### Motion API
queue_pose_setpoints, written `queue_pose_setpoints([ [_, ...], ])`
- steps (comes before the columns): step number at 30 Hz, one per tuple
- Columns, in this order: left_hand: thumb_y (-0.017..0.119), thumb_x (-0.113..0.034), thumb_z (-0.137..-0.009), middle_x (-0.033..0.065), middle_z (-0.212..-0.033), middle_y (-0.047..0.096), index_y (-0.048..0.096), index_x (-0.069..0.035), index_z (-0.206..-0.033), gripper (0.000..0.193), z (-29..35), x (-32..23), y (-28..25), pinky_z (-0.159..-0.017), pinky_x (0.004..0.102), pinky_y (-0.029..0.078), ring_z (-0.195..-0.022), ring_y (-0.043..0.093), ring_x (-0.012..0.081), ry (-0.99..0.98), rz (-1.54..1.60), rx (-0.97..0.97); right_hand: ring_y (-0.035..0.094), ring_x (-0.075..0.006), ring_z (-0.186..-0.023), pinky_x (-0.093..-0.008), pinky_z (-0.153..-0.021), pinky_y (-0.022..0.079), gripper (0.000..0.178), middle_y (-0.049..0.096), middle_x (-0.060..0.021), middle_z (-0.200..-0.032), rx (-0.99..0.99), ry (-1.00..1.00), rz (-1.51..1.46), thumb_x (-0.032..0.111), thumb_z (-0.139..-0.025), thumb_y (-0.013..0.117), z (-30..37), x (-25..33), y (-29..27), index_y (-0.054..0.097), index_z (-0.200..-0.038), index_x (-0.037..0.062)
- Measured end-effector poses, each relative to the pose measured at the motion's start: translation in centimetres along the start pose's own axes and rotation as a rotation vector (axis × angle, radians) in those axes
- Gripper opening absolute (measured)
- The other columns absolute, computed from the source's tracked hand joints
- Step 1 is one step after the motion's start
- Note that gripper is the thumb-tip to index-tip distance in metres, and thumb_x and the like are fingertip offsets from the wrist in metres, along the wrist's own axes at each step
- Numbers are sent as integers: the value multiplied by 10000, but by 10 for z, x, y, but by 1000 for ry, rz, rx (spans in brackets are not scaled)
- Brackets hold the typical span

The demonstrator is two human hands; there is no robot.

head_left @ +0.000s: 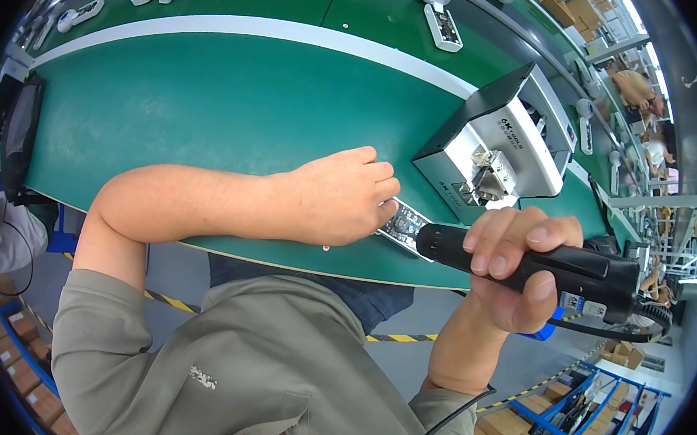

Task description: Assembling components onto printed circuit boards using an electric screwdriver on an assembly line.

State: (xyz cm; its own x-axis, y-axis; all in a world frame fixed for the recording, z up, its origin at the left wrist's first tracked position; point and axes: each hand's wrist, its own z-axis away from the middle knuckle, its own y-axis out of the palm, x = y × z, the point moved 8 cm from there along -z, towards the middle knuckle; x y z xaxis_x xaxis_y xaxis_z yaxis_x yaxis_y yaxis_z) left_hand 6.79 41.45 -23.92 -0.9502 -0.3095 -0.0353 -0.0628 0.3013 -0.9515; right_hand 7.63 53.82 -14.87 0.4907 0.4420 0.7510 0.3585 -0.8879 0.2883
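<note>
My right hand [507, 257] is wrapped around a black electric screwdriver [595, 277], which lies nearly level with its cable leaving the right end. The screwdriver's nose points left, over a narrow white device with an exposed circuit board [407, 225]. Its bit is hidden from me. My left hand [338, 196] has its fingers curled at the far left end of that device, gripping it at the table's near side. Just beyond both hands stands a silver and black screw feeder [475, 137], with a metal pick-up part on its front.
The green work table [211, 103] ends at a pale strip [257, 27]. Beyond it, a green conveyor [299, 0] carries several white devices, one with its board exposed [442, 28]. A dark bag [23, 138] hangs at the left edge, near another person [0, 225]. Blue racks with boxes [585, 412] stand behind, right.
</note>
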Motion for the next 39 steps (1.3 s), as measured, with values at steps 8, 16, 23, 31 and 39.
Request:
queue_pose_setpoints([
  [8, 650, -236, -775, 70, -862, 493, 629, -68, -933, 232, 0, 1, 4, -783, 326, 397, -810, 474, 218, -31, -3, 19, 579, -180, -564, -291, -573, 500, 286, 605, -87, -668, 13, 26, -25, 106, -748, 672, 4, -17, 5, 535, -987, 29],
  [16, 614, -204, -793, 73, -824, 520, 647, -57, -902, 186, 0, 1, -2, -766, 323, 394, -784, 484, 214, -24, 13, -24, 561, -165, -575, -298, -593, 494, 244, 592, -68, -685, 96, 60, 84, 162, -825, 634, 1, -16, 16, 528, -1010, 43],
  [23, 591, -168, -806, 81, -812, 555, 663, -45, -895, 168, 2, -2, -2, -759, 318, 392, -771, 497, 212, -3, -10, -43, 568, -172, -620, -300, -614, 484, 208, 586, -64, -709, -68, -228, 211, 218, -880, 585, -19, 66, -36, 541, -992, 48],
  [31, 675, -242, -772, 87, -894, 524, 626, -53, -983, 288, -1, -3, 6, -770, 333, 397, -820, 480, 220, -13, -32, 42, 557, -168, -592, -299, -594, 474, 208, 577, -61, -691, 13, -226, 263, 195, -866, 595, -28, 45, -43, 542, -999, 44],
  [39, 593, -167, -813, 92, -830, 561, 663, -33, -924, 188, -2, -2, 1, -753, 324, 392, -788, 496, 214, -13, -11, 3, 550, -166, -557, -302, -588, 482, 232, 572, -64, -665, 1, -35, 142, 191, -856, 601, -23, 32, -34, 542, -1013, 32],
])
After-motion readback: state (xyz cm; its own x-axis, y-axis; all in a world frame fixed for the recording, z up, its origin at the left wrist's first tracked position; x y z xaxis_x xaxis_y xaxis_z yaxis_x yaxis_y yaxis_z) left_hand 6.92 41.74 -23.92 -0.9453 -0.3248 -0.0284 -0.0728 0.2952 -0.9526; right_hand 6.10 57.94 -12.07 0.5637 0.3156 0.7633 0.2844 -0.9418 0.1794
